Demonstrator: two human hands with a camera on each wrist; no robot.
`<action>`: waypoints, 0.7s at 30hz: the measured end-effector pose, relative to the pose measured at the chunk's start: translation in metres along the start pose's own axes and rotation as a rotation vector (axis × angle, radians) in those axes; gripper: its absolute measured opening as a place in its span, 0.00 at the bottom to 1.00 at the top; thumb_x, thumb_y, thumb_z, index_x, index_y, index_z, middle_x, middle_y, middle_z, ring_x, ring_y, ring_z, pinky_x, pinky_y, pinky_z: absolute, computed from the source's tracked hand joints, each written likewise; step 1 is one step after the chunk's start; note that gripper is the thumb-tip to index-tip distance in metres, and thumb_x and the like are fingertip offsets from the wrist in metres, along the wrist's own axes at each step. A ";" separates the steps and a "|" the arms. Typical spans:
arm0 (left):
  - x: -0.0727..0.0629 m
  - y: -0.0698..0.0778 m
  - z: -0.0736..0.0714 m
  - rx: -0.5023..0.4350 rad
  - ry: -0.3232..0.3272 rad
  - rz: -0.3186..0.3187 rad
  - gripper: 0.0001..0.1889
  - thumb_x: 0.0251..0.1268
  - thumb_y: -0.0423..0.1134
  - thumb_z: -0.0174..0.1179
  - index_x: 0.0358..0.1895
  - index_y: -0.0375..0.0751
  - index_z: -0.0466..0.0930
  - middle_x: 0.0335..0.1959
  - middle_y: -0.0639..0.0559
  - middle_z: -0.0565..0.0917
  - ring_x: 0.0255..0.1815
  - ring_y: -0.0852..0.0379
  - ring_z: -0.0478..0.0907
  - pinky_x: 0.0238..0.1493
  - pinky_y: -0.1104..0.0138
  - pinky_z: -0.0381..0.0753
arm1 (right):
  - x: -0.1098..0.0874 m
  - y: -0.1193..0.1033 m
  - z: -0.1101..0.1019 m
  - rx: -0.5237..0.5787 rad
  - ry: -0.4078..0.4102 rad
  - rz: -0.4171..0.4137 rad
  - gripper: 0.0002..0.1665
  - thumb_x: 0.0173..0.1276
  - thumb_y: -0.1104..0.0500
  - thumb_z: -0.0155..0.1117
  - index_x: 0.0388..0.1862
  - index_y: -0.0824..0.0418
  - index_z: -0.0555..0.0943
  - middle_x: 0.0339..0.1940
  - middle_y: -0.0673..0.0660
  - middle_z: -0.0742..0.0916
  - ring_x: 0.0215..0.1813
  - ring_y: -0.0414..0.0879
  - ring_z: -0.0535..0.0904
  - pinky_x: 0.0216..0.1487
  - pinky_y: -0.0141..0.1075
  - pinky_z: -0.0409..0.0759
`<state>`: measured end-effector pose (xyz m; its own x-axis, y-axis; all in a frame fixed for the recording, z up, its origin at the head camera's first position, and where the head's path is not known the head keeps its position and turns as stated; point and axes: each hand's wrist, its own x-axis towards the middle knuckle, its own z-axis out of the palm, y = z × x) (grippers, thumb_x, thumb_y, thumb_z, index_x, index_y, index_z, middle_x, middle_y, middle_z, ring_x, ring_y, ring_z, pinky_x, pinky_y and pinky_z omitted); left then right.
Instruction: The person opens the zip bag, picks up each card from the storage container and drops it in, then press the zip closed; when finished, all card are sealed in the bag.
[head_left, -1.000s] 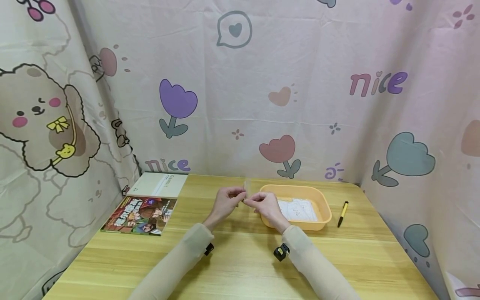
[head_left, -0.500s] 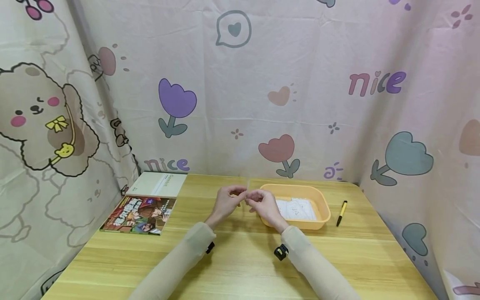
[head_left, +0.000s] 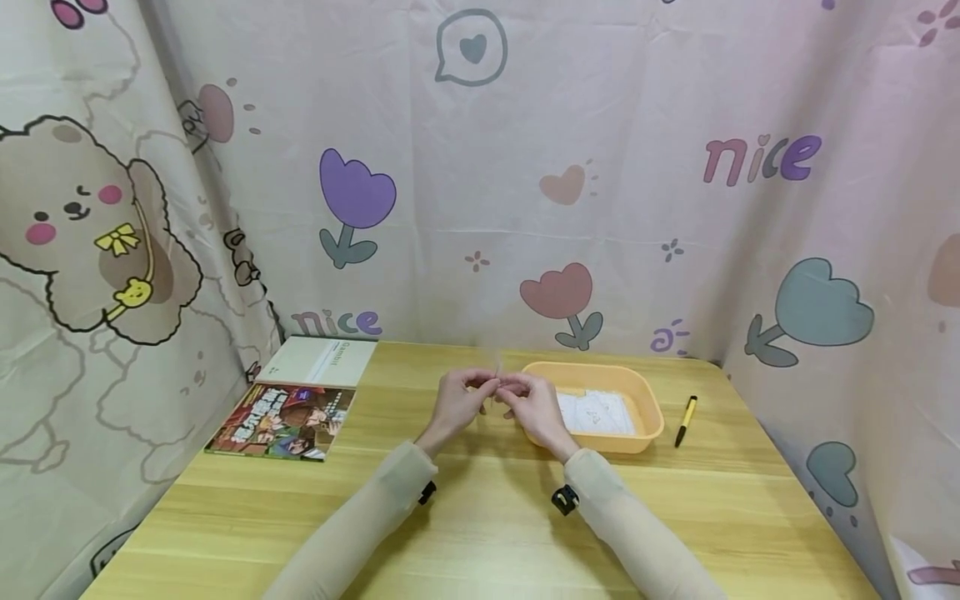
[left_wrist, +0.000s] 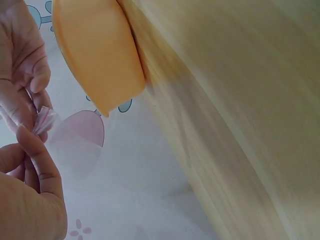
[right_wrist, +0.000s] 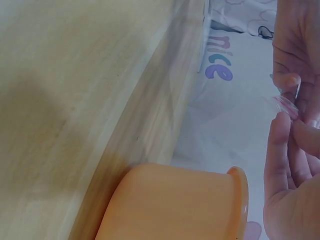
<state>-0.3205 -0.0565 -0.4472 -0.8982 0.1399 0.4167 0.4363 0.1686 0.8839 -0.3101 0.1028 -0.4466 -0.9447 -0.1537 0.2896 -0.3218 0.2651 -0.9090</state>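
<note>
A small clear zip-lock bag with a red stripe along its top is held up between both hands, over the table just left of the yellow basket. My left hand pinches one side between thumb and fingers. Close against it, fingertips nearly meeting, my right hand pinches the other side. The right wrist view shows the bag's striped edge bunched between the fingertips. Most of the bag is too transparent to make out in the head view.
White packets with faint print lie inside the basket. Right of it is a yellow-and-black pen. At the table's left, a colourful comic-style book lies in front of a pale Gambit booklet. A patterned curtain hangs behind.
Both hands stay close together at the same spot. The fingertips have shifted their hold along the bag's edge, and the right fingers have come up against the left ones.
</note>
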 end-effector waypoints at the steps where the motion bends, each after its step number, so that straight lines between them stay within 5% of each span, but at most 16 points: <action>1: -0.001 0.000 0.000 0.005 -0.001 0.001 0.05 0.64 0.35 0.65 0.39 0.39 0.88 0.32 0.45 0.87 0.30 0.43 0.82 0.20 0.51 0.84 | 0.000 0.000 -0.001 -0.008 -0.001 -0.001 0.12 0.65 0.65 0.66 0.48 0.61 0.86 0.36 0.60 0.90 0.36 0.49 0.87 0.28 0.36 0.87; 9: -0.004 0.002 0.000 0.054 -0.015 0.051 0.06 0.64 0.30 0.62 0.40 0.36 0.87 0.30 0.46 0.86 0.22 0.57 0.79 0.17 0.52 0.83 | -0.001 0.000 -0.004 0.002 0.005 0.056 0.12 0.67 0.64 0.65 0.47 0.59 0.88 0.34 0.58 0.90 0.34 0.62 0.86 0.26 0.44 0.87; 15: -0.003 0.003 -0.001 0.065 0.015 0.043 0.08 0.61 0.28 0.61 0.42 0.35 0.86 0.28 0.47 0.85 0.22 0.50 0.80 0.15 0.62 0.83 | 0.000 -0.002 -0.005 0.008 0.084 0.083 0.10 0.64 0.66 0.62 0.41 0.61 0.88 0.27 0.57 0.87 0.15 0.48 0.78 0.20 0.43 0.84; 21: -0.004 0.004 0.000 0.081 0.036 0.030 0.08 0.60 0.29 0.60 0.41 0.36 0.86 0.26 0.49 0.84 0.23 0.40 0.79 0.14 0.63 0.81 | -0.001 -0.002 -0.005 -0.023 0.153 0.090 0.11 0.63 0.67 0.61 0.42 0.65 0.87 0.25 0.56 0.84 0.14 0.44 0.77 0.22 0.48 0.85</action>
<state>-0.3153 -0.0568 -0.4451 -0.8853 0.1114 0.4514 0.4647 0.2436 0.8513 -0.3091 0.1072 -0.4436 -0.9677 0.0179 0.2516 -0.2355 0.2934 -0.9265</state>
